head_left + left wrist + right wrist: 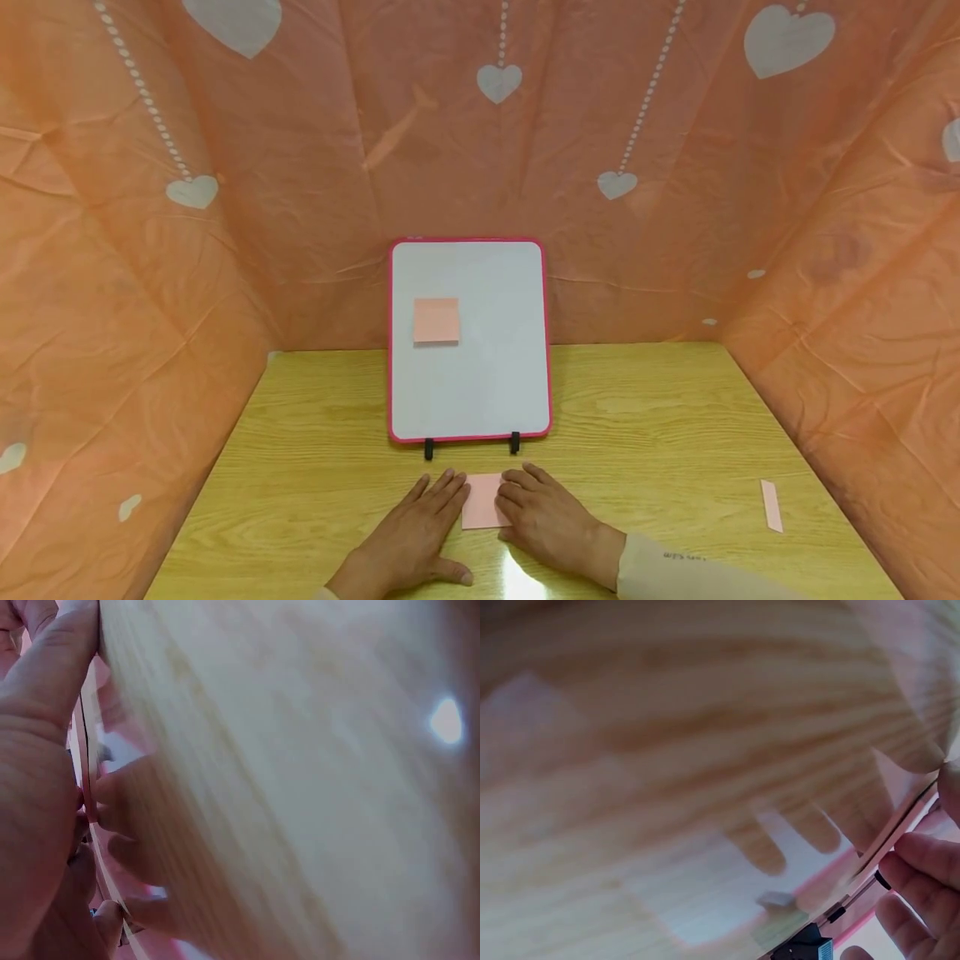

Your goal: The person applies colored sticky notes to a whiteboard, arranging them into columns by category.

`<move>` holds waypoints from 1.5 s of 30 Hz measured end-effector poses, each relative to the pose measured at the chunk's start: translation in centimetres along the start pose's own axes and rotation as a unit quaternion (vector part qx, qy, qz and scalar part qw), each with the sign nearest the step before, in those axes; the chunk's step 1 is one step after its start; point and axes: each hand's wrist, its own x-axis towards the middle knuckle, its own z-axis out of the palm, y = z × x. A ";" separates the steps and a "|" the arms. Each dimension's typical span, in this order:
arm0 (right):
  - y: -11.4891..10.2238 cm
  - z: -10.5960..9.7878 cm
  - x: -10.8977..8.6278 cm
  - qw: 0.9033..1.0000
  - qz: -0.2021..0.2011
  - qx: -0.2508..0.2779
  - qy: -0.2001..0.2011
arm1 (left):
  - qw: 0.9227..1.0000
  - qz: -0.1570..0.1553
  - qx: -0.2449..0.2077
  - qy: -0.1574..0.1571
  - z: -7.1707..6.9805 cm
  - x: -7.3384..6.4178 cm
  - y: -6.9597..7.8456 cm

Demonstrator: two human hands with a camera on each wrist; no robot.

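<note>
A pink square of paper point(481, 505), like a sticky note, lies on the wooden table in the head view, between the two hands. My left hand point(420, 533) rests flat with its fingertips at the paper's left edge and its thumb spread toward me. On the other side, my right hand point(553, 523) lies over the paper's right part, covering that edge, its fingers extended. The left wrist view shows the thumb side of the left hand point(34, 780) low over the glossy tabletop. Fingers of the right hand point(922, 889) show at the right wrist view's lower right.
Behind the hands a whiteboard point(495, 375) with a pink frame leans upright on black feet point(515, 442). A pink sticky note point(437, 321) is on its left half. A narrow pink strip point(772, 506) lies far right on the table point(660, 417). Orange cloth point(322, 208) encloses the table.
</note>
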 end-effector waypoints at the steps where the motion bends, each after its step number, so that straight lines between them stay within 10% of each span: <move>1: 0.0 0.0 0.0 1.000 0.001 0.001 0.000 | 1.000 0.000 0.001 0.000 0.0 0.0 0.0; 45: 0.2 0.2 1.1 0.996 -0.005 0.008 0.086 | 0.999 -0.012 -0.039 -0.016 -0.3 0.1 0.0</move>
